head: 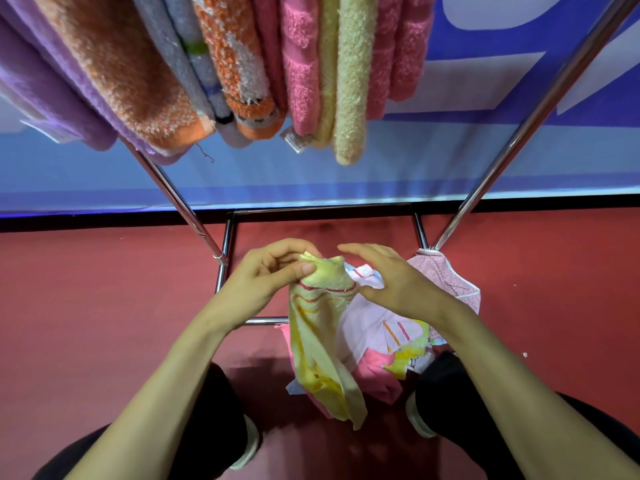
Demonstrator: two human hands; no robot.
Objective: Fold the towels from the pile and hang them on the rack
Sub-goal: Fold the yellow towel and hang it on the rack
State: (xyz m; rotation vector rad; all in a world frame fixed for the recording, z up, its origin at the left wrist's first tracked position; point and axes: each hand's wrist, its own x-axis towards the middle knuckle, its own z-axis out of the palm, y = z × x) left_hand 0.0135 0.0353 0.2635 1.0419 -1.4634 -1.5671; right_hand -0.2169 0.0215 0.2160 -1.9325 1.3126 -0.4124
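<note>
A yellow towel [318,327] with red and orange stripes near its upper hem hangs in a loose, bunched column, its long axis running from the top corner down toward the gap between the person's feet. Its lower end trails at the near edge of the pile [381,344]. The towel is not yet folded.

The left hand [273,271] grips it at the top, thumb and curled fingers pinched on the upper left corner. The hem then runs rightward to a small free peak. That free corner lies just beside the right hand [388,275], on its thumb side, and is nearer to it than to the left. The right hand hovers over the pile with fingers relaxed and apart, holding nothing. Whether its thumb brushes the striped hem cannot be told.

The coming move seems to turn on that short gap. A small reach to the left would probably let the right hand take the free corner, so the hem could be drawn out level between both hands before folding.

Under the hands, the pile of pink, white and yellow cloths lies on the red floor [104,289] inside the foot of the rack [519,133]. A pink towel [446,275] rests at the pile's right edge, against the rack's upright. Overhead, folded towels [349,81] in purple, orange, grey, pink and pale yellow hang side by side, well apart from the hands.
</note>
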